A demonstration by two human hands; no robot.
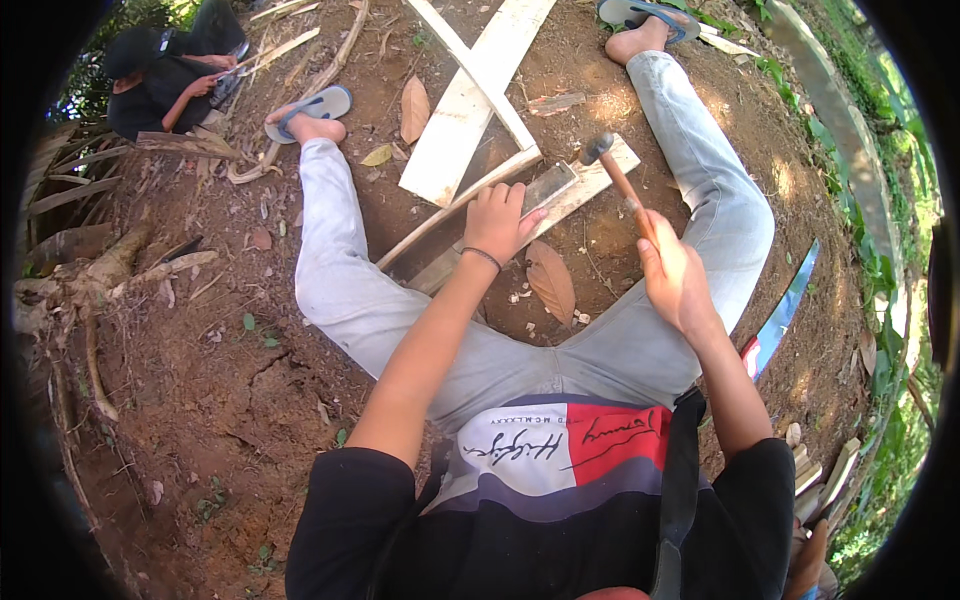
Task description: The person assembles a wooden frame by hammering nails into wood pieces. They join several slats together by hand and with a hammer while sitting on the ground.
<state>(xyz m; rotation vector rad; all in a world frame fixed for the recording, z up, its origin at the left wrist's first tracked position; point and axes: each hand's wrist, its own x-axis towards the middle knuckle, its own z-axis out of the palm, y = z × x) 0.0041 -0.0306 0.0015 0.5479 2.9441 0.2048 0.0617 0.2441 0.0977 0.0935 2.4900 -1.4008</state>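
My right hand is wrapped around the wooden handle of a hammer. The hammer's dark metal head is raised or resting near the far end of a pale board lying between my legs. My left hand grips a narrower, darker wooden piece on top of that board, fingers curled over its far side. Just beyond, a thin wooden strip runs alongside. Any nail under the hammer is too small to make out.
A wide pale plank lies ahead, crossed by a narrow strip. A long blade with a red handle rests right of my leg. Dry leaves lie on the dirt. Another person sits at the far left, handling a stick.
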